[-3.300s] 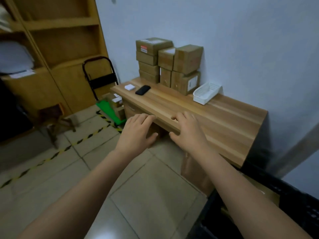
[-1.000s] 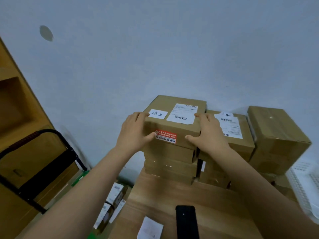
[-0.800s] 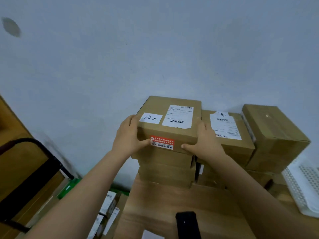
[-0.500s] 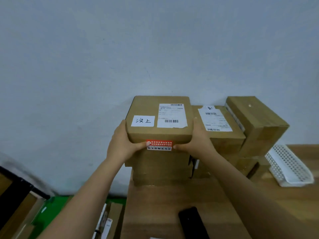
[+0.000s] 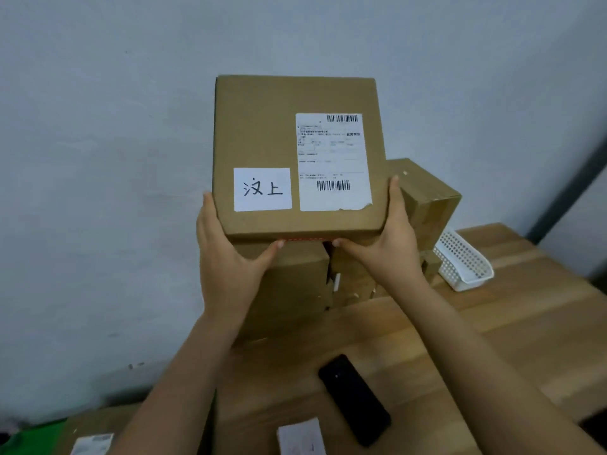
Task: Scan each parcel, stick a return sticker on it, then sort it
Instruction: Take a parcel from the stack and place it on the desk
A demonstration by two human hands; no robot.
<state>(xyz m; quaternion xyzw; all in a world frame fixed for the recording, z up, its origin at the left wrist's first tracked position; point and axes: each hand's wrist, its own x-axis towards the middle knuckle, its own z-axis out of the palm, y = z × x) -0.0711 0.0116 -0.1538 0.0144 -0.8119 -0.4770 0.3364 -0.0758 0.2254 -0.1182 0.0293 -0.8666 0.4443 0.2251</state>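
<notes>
I hold a brown cardboard parcel (image 5: 259,133) lifted above the stack, its top tilted toward me. It carries a white shipping label (image 5: 332,160) with barcodes and a white handwritten tag (image 5: 262,189). My left hand (image 5: 226,257) grips its lower left corner and my right hand (image 5: 387,244) its lower right corner, thumbs under the front edge. A strip of the red sticker (image 5: 303,239) shows along that edge. More stacked parcels (image 5: 295,284) stand behind and below on the wooden desk (image 5: 492,339). A black scanner (image 5: 354,399) lies flat in front.
A white perforated plastic basket (image 5: 463,261) sits right of the stack. A small white pad of stickers (image 5: 300,438) lies at the desk's near edge. A labelled box (image 5: 92,444) and a green surface (image 5: 29,438) are on the floor to the left. The wall is close behind.
I have lifted the top parcel off the stack and tipped its labelled top toward me; it now hides the neighbouring labelled box. Both hands kept their grip on its sides.
</notes>
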